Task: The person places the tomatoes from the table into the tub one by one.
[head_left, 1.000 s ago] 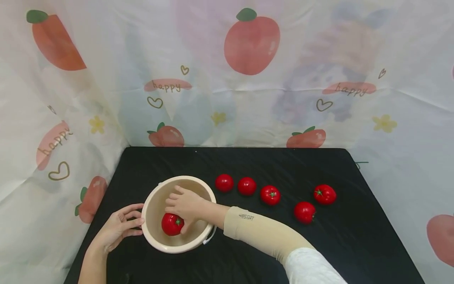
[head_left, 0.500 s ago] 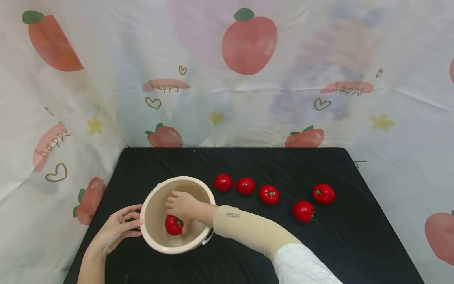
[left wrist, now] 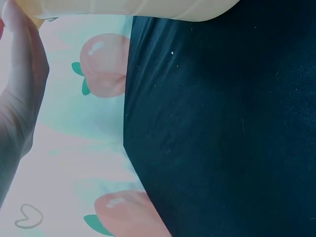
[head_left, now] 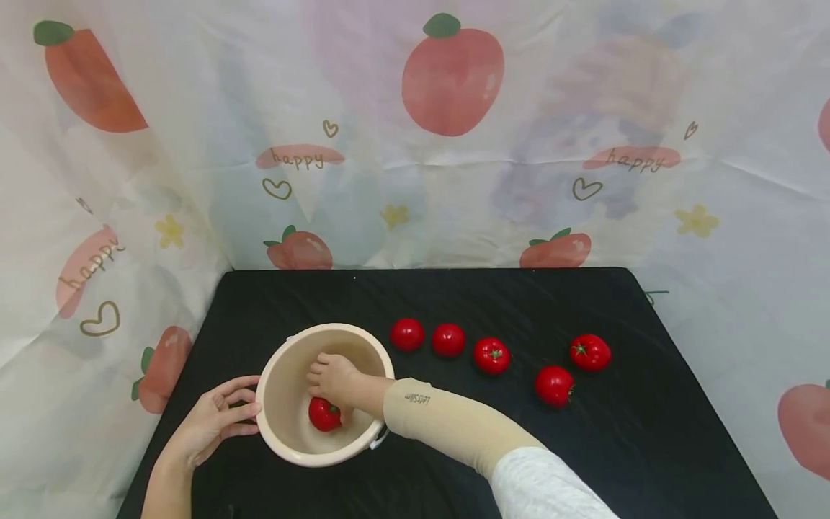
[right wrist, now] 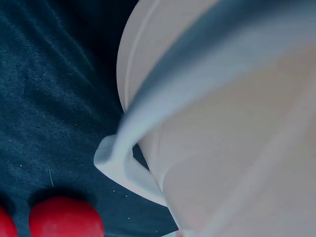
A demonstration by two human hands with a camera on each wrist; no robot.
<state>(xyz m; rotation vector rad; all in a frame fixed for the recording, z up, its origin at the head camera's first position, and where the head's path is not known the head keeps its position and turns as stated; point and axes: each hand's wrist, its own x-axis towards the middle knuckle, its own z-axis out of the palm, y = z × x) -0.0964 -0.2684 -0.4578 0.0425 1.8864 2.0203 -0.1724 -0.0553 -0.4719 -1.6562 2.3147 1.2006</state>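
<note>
A cream bucket (head_left: 275,432) stands upright at the left of the black table, its mouth facing up. My right hand (head_left: 333,380) reaches over the rim into it and grips a red tomato (head_left: 323,414) low inside, fingers over its far side and thumb at the near side. The thumb is partly hidden by the tomato. My left hand (head_left: 210,422) touches the bucket's left outer rim with spread fingertips. In the left wrist view, the left hand (left wrist: 22,84) shows at the left edge beside the bucket wall (left wrist: 148,6). The right wrist view has the bucket's white handle (right wrist: 163,98) close up.
Right of the bucket, several tomatoes lie on the black table (head_left: 454,461): three in a row, ending with one tomato (head_left: 491,356), then a tomato (head_left: 554,386) and another tomato (head_left: 591,352) farther right. A patterned curtain (head_left: 402,187) borders the table.
My right hand has gone deeper into the bucket with the tomato, moving slightly right. My left hand stays at the rim. The tomatoes on the table have not moved.
</note>
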